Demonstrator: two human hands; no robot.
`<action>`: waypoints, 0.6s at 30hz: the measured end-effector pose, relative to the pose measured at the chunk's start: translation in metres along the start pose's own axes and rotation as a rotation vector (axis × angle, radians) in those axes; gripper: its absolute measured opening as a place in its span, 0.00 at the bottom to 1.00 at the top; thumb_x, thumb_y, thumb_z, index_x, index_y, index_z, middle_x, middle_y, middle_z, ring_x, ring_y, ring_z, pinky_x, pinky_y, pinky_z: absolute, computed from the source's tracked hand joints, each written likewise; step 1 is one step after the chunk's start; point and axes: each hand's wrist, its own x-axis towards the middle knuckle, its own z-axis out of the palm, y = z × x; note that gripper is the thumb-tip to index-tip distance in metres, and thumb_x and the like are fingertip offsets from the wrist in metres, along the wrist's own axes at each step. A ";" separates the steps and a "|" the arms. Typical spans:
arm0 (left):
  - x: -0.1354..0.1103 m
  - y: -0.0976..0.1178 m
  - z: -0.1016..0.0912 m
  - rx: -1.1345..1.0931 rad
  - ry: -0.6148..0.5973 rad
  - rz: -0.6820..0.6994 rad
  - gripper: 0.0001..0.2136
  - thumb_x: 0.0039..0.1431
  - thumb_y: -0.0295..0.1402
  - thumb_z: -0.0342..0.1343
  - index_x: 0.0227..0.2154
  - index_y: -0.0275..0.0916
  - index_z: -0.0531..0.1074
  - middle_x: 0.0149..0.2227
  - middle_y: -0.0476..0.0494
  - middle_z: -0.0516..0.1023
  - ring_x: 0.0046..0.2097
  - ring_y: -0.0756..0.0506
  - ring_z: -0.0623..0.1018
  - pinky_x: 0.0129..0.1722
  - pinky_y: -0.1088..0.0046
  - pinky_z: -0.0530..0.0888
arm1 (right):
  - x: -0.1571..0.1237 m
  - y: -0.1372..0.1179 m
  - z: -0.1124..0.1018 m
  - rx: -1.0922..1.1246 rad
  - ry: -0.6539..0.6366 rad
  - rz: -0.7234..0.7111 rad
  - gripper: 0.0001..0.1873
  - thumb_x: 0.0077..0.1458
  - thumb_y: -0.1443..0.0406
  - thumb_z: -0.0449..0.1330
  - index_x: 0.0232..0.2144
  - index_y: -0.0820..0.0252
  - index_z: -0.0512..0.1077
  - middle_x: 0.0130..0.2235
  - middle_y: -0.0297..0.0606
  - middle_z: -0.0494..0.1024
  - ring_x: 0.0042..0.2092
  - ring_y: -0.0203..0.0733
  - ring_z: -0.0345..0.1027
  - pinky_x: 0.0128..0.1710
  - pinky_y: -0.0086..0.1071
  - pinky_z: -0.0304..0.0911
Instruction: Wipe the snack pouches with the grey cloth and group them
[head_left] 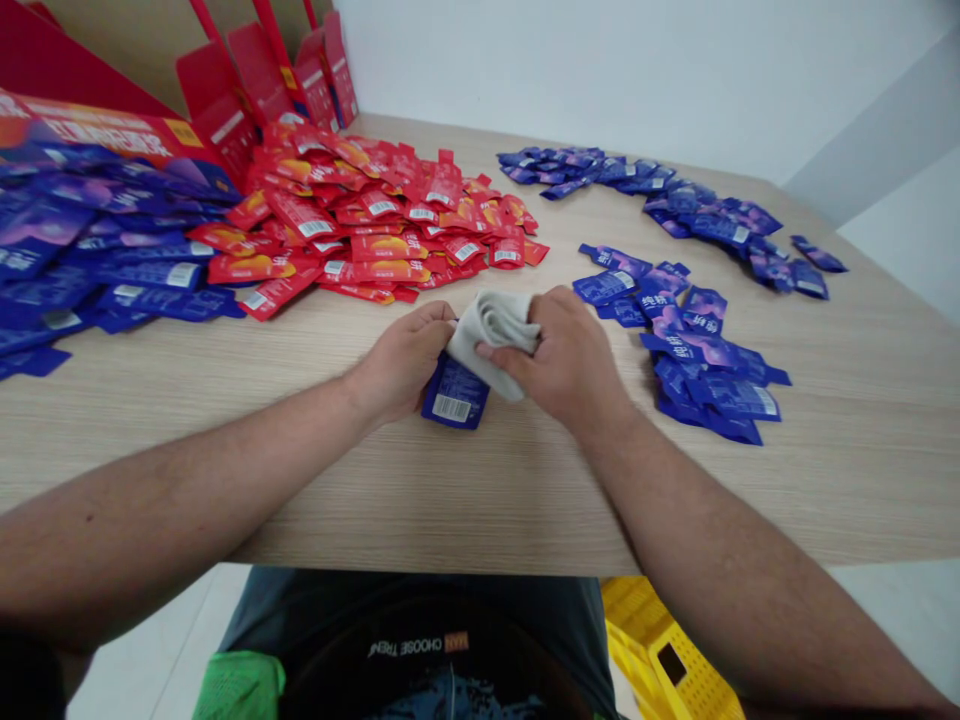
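Observation:
Between my hands, above the near middle of the table, is a blue pouch (455, 395) with its white barcode label facing up. My left hand (409, 360) is closed on the pouch's upper left edge. My right hand (574, 355) grips a folded whitish cloth (491, 325), which lies against the pouch's upper part and hides it. To the right of my right hand lies a loose heap of blue pouches (697, 365). Beyond my hands is a big pile of red pouches (390, 225) with orange fruit prints.
More blue pouches (97, 240) are heaped at the left, before a red display box (112, 125). Open red cartons (255, 70) stand at the back left. A row of blue pouches (675, 205) curves along the back right. Below the table edge is a yellow crate (660, 650).

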 end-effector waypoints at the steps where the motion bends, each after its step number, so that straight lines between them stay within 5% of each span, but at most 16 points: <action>1: 0.000 -0.002 0.000 -0.005 -0.023 -0.015 0.08 0.57 0.27 0.53 0.25 0.41 0.59 0.19 0.56 0.60 0.18 0.54 0.61 0.18 0.78 0.60 | 0.005 0.010 -0.003 -0.027 0.092 0.077 0.18 0.54 0.50 0.65 0.35 0.57 0.71 0.37 0.41 0.72 0.42 0.49 0.65 0.42 0.40 0.62; 4: 0.000 -0.005 -0.002 -0.007 -0.079 -0.022 0.09 0.57 0.29 0.54 0.26 0.41 0.58 0.20 0.56 0.59 0.19 0.54 0.61 0.19 0.79 0.62 | 0.018 0.036 -0.008 -0.042 0.230 0.244 0.18 0.54 0.52 0.64 0.40 0.58 0.73 0.40 0.43 0.74 0.43 0.51 0.66 0.45 0.43 0.63; 11: -0.001 0.014 -0.013 0.064 -0.122 0.110 0.09 0.57 0.31 0.54 0.25 0.40 0.60 0.20 0.56 0.58 0.20 0.54 0.58 0.20 0.78 0.57 | 0.018 0.038 -0.006 -0.053 0.157 0.409 0.20 0.50 0.49 0.63 0.35 0.59 0.72 0.38 0.47 0.74 0.40 0.52 0.66 0.41 0.43 0.61; 18: -0.013 0.055 -0.072 0.373 0.048 0.461 0.10 0.61 0.35 0.53 0.27 0.41 0.60 0.23 0.55 0.60 0.24 0.52 0.61 0.26 0.75 0.60 | 0.017 0.034 -0.006 -0.014 0.140 0.373 0.18 0.49 0.48 0.62 0.29 0.54 0.68 0.33 0.43 0.70 0.37 0.51 0.64 0.38 0.42 0.59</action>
